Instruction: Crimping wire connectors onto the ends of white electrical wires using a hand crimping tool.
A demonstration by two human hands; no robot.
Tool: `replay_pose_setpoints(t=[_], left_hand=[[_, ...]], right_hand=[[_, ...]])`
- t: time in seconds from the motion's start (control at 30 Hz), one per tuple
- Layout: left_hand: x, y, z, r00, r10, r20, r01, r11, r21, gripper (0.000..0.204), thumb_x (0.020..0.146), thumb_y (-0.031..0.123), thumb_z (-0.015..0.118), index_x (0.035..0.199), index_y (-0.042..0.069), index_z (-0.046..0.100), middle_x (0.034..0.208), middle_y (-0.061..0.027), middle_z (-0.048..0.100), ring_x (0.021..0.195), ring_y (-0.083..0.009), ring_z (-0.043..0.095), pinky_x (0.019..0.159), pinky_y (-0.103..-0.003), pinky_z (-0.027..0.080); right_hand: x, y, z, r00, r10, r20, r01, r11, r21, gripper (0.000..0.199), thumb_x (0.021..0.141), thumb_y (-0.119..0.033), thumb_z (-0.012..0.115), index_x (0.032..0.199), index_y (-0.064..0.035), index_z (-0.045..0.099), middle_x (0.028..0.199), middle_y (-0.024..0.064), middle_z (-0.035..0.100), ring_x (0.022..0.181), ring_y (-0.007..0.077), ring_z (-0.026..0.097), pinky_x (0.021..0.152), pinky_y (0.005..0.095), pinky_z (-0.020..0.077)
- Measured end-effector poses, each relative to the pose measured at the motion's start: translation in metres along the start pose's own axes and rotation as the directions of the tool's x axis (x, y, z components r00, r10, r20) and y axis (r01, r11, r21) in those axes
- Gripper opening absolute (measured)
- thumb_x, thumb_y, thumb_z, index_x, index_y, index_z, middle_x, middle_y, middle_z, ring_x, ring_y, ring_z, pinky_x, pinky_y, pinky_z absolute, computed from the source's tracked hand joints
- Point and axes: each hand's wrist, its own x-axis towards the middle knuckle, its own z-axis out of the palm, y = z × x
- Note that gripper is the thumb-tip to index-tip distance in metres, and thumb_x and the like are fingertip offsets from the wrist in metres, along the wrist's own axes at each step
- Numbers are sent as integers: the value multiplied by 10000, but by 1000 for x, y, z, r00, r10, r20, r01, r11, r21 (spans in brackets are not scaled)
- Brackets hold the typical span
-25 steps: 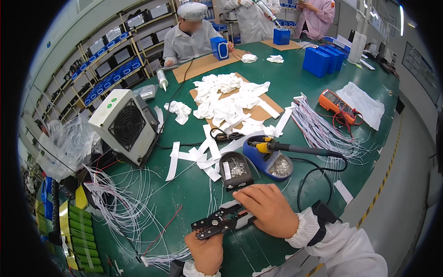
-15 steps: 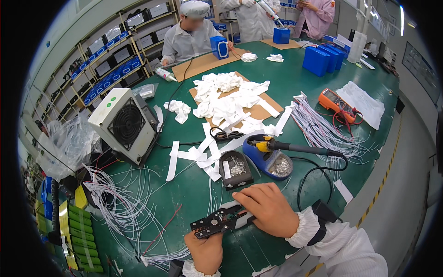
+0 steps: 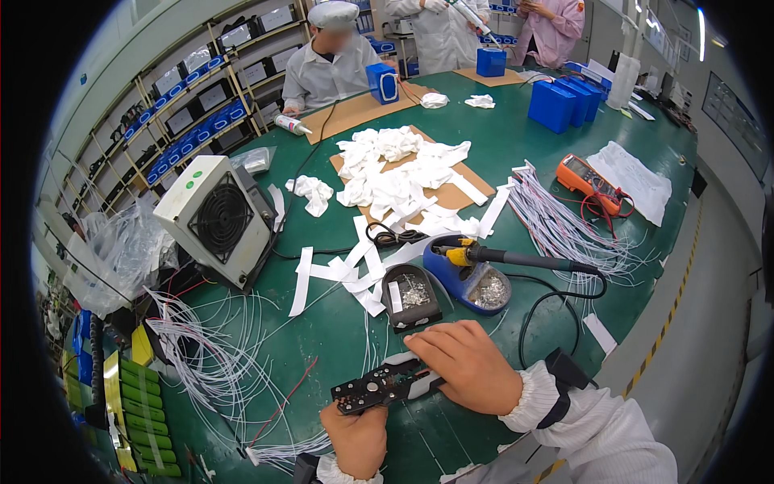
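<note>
My right hand (image 3: 476,367) is wrapped round the grey-and-black handles of a wire stripper (image 3: 379,387), which lies slantwise over the near part of the table. Its dark, holed jaws point left. My left hand (image 3: 356,440) is closed right beneath the jaws, with its thumb side against them. What its fingers pinch is hidden. A bundle of thin white wires (image 3: 294,452) runs from the left up to this hand. Just beyond the tool stands a dark tray (image 3: 413,298) of small metal pieces, beside a blue soldering iron stand (image 3: 463,278) with its iron in it.
Loose white wires (image 3: 214,347) and a grey fan unit (image 3: 218,218) are at left, green cells (image 3: 145,411) nearer. White cloths (image 3: 395,169) lie mid-table. An orange multimeter (image 3: 592,185) and another wire bundle (image 3: 556,214) lie right. Co-workers are at the far side.
My hands and the wire stripper have barely moved, only a touch to the left. Across the table, the seated person has shifted slightly, and the white tube beside them has turned a little.
</note>
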Motion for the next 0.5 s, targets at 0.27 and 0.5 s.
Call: replay_pose_setpoints(t=[0.27,0.5], left_hand=[[-1,3,1,999,-1,36,1,1000,16,60,822,-58,688,882,-55,688,685,-43,640,512,-67,468,456,-229,314],[1,7,0,999,9,51,-11,999,45,85,832,-46,676,913,-60,695,701,-60,664,515,-68,486,454,-217,335]], right_hand=[[-1,2,1,1000,-3,23,4,1000,-10,642,650,11,694,1271,-2,534,1182,118,580,1109,277,561,872,381,464],[-1,0,1,1000,22,6,-22,998,50,679,642,79,660,1297,-29,521,1212,129,568,1137,325,565,925,411,478]])
